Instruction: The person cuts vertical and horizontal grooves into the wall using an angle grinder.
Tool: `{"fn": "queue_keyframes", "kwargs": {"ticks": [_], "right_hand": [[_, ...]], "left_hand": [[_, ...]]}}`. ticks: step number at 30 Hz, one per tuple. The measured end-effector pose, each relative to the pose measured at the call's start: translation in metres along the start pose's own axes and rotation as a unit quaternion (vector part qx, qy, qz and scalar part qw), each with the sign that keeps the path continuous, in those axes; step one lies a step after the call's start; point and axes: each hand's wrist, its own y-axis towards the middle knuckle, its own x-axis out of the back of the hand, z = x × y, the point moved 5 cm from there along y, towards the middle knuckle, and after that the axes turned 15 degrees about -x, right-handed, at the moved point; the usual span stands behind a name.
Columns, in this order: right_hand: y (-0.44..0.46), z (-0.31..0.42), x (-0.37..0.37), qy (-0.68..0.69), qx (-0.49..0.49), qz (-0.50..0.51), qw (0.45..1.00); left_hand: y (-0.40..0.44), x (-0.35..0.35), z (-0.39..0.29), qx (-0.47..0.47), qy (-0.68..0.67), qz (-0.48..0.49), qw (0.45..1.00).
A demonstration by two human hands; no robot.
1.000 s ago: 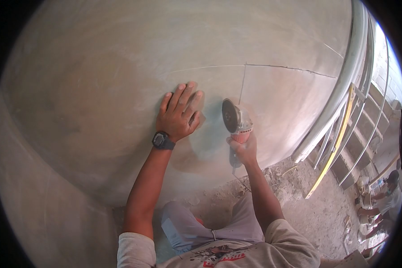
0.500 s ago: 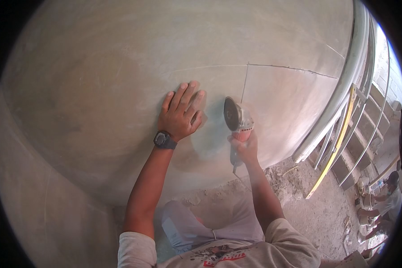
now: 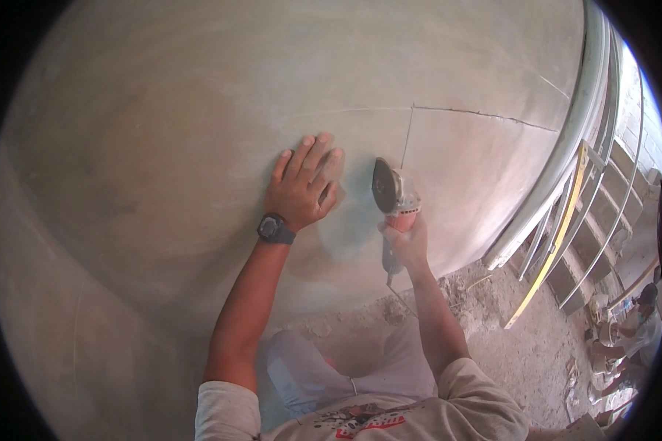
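Observation:
My left hand [image 3: 303, 184], with a black watch [image 3: 275, 228] on its wrist, lies on the grey plastered wall [image 3: 176, 147] with its fingers apart. To its right, my right hand [image 3: 408, 241] is wrapped round the red body of an angle grinder [image 3: 396, 192]. The grinder's disc stands on edge at the wall, just below a thin vertical cut line [image 3: 408, 136]. That line meets a longer horizontal cut line [image 3: 485, 114] at its top. Whitish dust hangs around the tool, and a cord runs down from it.
At the right stand a pale curved edge strip [image 3: 544, 198], metal rods, a yellow level [image 3: 548, 257] and concrete steps [image 3: 603, 213]. Rubble lies on the rough floor [image 3: 500, 331]. Another person [image 3: 643, 331] sits at the far lower right, near some containers.
The view has shifted slightly, so the wall lines, both hands and the grinder appear a little further right. Both hands keep the same hold and pose.

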Motion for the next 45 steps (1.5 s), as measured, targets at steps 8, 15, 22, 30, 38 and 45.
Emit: {"fn": "queue_keyframes", "kwargs": {"ticks": [8,15,22,30,38,45], "right_hand": [[0.005,0.009,-0.002,0.05,0.017,0.018,0.998],[0.004,0.014,0.0,0.027,0.004,0.025,0.999],[0.006,0.009,-0.002,0.047,-0.002,0.025,0.999],[0.006,0.024,-0.005,0.05,0.006,0.016,0.999],[0.009,0.031,-0.005,0.051,0.027,0.019,0.998],[0.011,0.035,-0.003,0.037,0.023,0.009,0.999]], "left_hand": [[-0.004,-0.006,0.002,0.009,-0.003,-0.012,1.0],[-0.003,-0.002,0.003,0.003,-0.004,-0.001,1.0],[-0.002,-0.001,0.003,-0.002,-0.009,-0.005,1.0],[-0.003,-0.002,0.005,0.007,-0.008,-0.004,1.0],[-0.002,-0.001,0.005,0.004,-0.003,0.001,1.0],[-0.003,-0.001,0.004,-0.006,0.001,0.0,1.0]]}}
